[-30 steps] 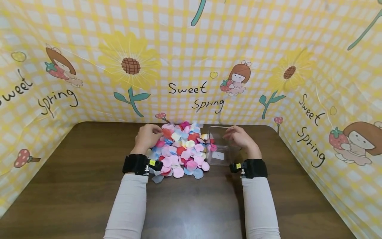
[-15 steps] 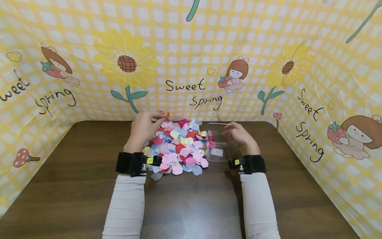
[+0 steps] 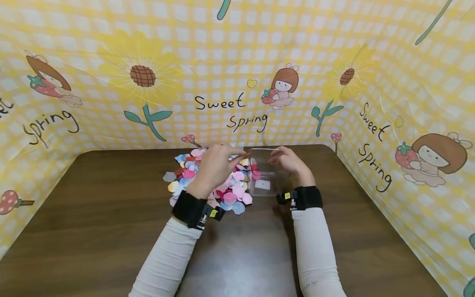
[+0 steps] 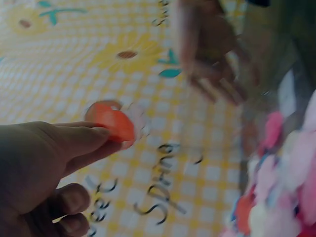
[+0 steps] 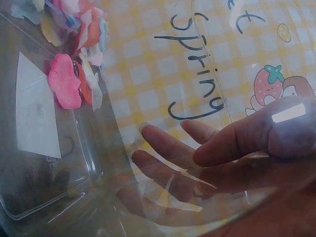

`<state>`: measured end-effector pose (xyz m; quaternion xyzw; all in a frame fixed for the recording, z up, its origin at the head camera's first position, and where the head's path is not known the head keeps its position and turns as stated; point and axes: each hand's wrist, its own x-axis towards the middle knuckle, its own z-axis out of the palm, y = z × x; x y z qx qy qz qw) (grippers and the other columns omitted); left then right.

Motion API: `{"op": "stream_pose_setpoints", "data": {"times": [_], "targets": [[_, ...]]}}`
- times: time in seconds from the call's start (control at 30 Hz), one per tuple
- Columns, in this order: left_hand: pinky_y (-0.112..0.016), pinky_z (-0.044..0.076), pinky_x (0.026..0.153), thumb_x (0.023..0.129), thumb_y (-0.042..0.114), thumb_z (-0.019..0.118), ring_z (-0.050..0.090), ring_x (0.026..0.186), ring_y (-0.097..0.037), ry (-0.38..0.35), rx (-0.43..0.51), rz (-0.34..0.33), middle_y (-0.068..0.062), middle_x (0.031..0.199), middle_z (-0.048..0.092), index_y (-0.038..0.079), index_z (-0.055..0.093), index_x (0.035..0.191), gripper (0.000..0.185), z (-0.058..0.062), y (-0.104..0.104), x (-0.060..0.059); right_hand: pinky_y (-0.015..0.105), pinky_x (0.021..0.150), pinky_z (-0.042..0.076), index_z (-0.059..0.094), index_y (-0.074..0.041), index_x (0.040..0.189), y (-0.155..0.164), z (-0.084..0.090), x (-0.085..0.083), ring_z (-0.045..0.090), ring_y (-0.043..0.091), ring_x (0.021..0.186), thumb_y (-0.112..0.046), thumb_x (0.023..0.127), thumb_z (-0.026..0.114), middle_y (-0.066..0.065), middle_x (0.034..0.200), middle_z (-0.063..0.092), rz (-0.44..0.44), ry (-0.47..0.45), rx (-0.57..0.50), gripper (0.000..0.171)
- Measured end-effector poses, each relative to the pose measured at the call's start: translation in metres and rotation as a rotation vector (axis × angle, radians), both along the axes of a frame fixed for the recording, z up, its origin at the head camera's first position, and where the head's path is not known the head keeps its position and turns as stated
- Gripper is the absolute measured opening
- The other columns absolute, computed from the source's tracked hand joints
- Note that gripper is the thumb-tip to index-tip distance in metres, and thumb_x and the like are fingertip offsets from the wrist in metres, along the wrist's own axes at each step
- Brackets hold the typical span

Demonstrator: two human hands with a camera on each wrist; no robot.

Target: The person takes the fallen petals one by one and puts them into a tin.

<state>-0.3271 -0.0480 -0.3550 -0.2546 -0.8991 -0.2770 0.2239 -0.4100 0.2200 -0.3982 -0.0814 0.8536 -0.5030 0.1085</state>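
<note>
An orange-red artificial petal (image 4: 117,126) is pinched between the thumb and forefinger of my left hand (image 3: 215,168). In the head view this hand is above the petal pile's right part, its fingertips by the upper left rim of a clear plastic box (image 3: 262,194). My right hand (image 3: 294,164) grips the box at its right side, thumb and curled fingers showing through the clear plastic in the right wrist view. A white label (image 3: 262,184) shows at the box's bottom. The petal pile (image 3: 229,199), pink, red, blue, white and yellow, is partly hidden behind the left hand.
A brown wooden table (image 3: 111,214) carries everything. Behind it and along both sides stands a yellow checked cloth (image 3: 208,74) printed with flowers and girls. A pale grey-blue petal (image 3: 169,176) lies at the pile's left edge.
My left hand has lifted the orange-red petal from the left of the pile and carried it right to the box. The right hand has stayed at the box; the head view has shifted slightly.
</note>
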Motion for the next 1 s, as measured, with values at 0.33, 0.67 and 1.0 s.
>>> {"op": "stream_pose_setpoints", "data": {"times": [0.33,0.67,1.0], "targets": [[-0.031,0.038,0.049,0.100,0.025,0.068,0.057,0.063,-0.022,-0.064,-0.101,0.036,-0.008,0.137,0.065,0.016,0.058,0.146,0.047,0.000,-0.017,-0.003,0.056,0.105,0.045,0.047,0.007,0.137,-0.010,0.002,-0.004,0.054,0.042,0.126,0.002,0.096,0.031,0.029,0.136,0.060,0.006,-0.004,-0.016,0.044],[-0.055,0.047,0.082,0.100,0.027,0.067,0.060,0.115,-0.036,-0.255,0.101,0.299,-0.013,0.128,0.068,0.010,0.068,0.131,0.035,-0.003,-0.116,-0.015,0.059,0.105,0.045,0.045,0.008,0.137,0.001,0.000,0.002,0.053,0.045,0.127,0.002,0.098,0.030,0.031,0.135,0.059,-0.008,-0.022,-0.043,0.042],[-0.062,0.039,0.098,0.096,0.021,0.070,0.058,0.115,-0.040,-0.638,0.065,0.367,-0.020,0.124,0.067,0.004,0.066,0.130,0.038,-0.044,-0.152,-0.025,0.059,0.106,0.044,0.046,0.009,0.136,-0.005,0.000,0.002,0.053,0.047,0.127,0.002,0.099,0.030,0.032,0.136,0.058,-0.004,-0.016,-0.039,0.041]]}}
